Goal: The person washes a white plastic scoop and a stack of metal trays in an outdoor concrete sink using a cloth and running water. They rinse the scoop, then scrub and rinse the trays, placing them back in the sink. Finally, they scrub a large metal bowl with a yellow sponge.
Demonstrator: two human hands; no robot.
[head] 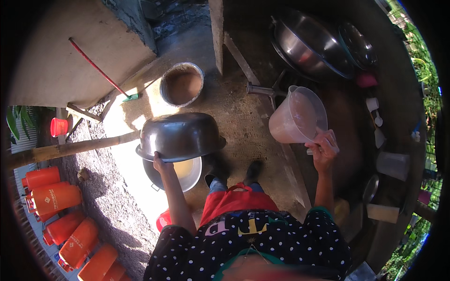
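My left hand [162, 164] grips the rim of a large metal basin [181, 135], which is tipped with its underside turned up and away from me. Below and partly behind the basin, a metal pot [195, 175] with yellowish contents stands on the floor. My right hand [324, 147] holds a translucent plastic pitcher [284, 123] by its handle. The pitcher is tilted, and its wide mouth faces right. Its inside looks pinkish-brown; I cannot tell whether that is liquid. Past the basin stands a round pot [182, 84] with brown contents.
Metal bowls [309, 45] are stacked at the upper right, near a metal pipe fitting [260, 89]. Several orange gas cylinders [56, 200] lie at the left. A bamboo pole [77, 145] reaches in from the left. A red-handled tool [100, 68] leans on the wall. Scoops [378, 119] lie right.
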